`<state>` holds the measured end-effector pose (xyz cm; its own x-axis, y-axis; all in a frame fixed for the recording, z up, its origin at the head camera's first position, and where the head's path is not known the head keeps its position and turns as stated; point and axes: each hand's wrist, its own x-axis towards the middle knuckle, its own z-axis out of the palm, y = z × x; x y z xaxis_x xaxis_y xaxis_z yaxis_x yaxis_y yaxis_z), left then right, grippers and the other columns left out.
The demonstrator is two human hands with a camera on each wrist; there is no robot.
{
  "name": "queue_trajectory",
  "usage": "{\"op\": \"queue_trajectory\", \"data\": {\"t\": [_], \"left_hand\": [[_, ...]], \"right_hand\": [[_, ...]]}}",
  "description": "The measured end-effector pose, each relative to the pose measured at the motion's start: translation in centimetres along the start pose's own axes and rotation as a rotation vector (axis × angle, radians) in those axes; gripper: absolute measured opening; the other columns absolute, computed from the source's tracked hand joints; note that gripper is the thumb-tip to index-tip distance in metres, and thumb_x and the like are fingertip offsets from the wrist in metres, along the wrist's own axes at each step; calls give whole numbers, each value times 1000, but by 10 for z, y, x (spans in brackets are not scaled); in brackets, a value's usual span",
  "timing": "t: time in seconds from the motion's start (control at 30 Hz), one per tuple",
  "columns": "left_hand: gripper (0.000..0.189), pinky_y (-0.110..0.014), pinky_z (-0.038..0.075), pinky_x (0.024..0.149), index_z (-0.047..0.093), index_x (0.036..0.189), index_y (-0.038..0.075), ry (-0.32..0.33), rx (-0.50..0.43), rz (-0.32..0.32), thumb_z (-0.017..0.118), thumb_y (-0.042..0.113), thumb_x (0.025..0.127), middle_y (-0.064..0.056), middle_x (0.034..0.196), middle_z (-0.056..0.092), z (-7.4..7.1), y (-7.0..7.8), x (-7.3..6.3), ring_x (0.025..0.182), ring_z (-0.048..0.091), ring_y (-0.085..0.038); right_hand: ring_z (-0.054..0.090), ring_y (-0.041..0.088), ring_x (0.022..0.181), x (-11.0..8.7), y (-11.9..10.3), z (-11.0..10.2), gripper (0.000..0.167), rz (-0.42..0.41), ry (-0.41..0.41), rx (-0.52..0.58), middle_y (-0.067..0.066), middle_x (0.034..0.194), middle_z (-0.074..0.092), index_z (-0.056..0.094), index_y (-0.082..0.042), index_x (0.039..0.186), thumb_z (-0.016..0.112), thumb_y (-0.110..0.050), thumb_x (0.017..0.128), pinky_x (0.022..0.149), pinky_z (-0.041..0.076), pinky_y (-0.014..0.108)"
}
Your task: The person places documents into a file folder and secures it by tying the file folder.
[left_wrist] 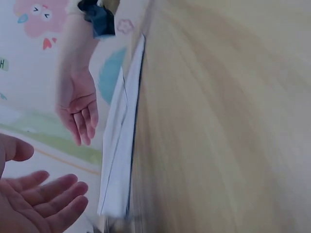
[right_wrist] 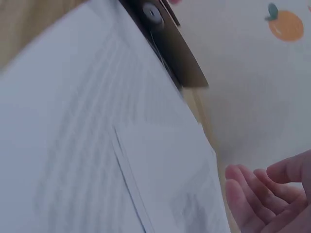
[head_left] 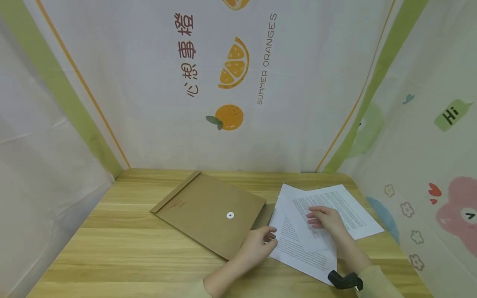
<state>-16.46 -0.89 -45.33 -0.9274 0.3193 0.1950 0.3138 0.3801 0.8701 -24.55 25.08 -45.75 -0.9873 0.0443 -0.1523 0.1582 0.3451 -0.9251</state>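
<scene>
A brown kraft paper envelope with a white round button lies slanted on the table, its flap folded out toward the papers. Several printed sheets lie fanned out to its right, overlapping one another. My left hand is between the envelope and the papers, fingers loosely bent and nothing in them. Above the papers is my right hand, its relaxed fingers pointing left. In the left wrist view the sheets show edge-on. The right wrist view shows my right hand with bare, slightly curved fingers beside the sheets.
A wooden table carries everything. White printed cloth hangs behind it and along both sides. A black strap piece sits at my right wrist, over the papers' near corner.
</scene>
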Motion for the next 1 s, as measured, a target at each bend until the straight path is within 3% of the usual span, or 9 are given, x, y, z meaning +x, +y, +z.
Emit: {"op": "queue_trajectory", "data": {"t": [0.13,0.3,0.43,0.53,0.7,1.0], "left_hand": [[35,-28,52,68,60,117,-6,-10,-173,-97,58,10,86,-9,93,68,13,5,6,81,64,-19],[40,-31,55,67,53,121,-13,-9,-349,-218,57,8,87,-11,92,67,26,8,14,83,65,-29],[42,-39,56,74,50,125,-13,-1,-442,-340,55,10,90,-15,100,66,34,9,20,92,65,-32],[43,-40,55,79,49,127,-13,4,-503,-412,53,11,91,-17,104,65,40,8,24,97,64,-32],[48,-46,50,88,40,131,-17,1,-651,-465,47,14,95,-24,116,60,45,3,31,109,58,-38],[55,-56,40,97,30,136,-18,-39,-857,-499,42,20,99,-38,131,42,51,-2,37,123,43,-49]], "right_hand": [[69,19,83,2,3,-31,40,0,65,-45,17,101,69,50,15,127,51,-13,98,70,56,28],[67,21,85,10,14,-64,41,-15,180,-152,21,104,67,52,16,123,49,-15,97,70,56,30],[61,36,100,14,27,-88,44,19,226,-247,31,117,58,51,14,126,45,-19,98,79,53,40],[45,49,118,13,34,-104,50,48,210,-298,37,132,43,43,14,132,38,-23,100,92,43,53],[26,55,128,15,43,-123,53,71,219,-319,40,140,29,34,16,137,33,-24,101,102,29,61],[23,55,130,21,62,-139,56,117,263,-366,41,139,27,28,18,138,36,-21,99,106,24,59]]}}
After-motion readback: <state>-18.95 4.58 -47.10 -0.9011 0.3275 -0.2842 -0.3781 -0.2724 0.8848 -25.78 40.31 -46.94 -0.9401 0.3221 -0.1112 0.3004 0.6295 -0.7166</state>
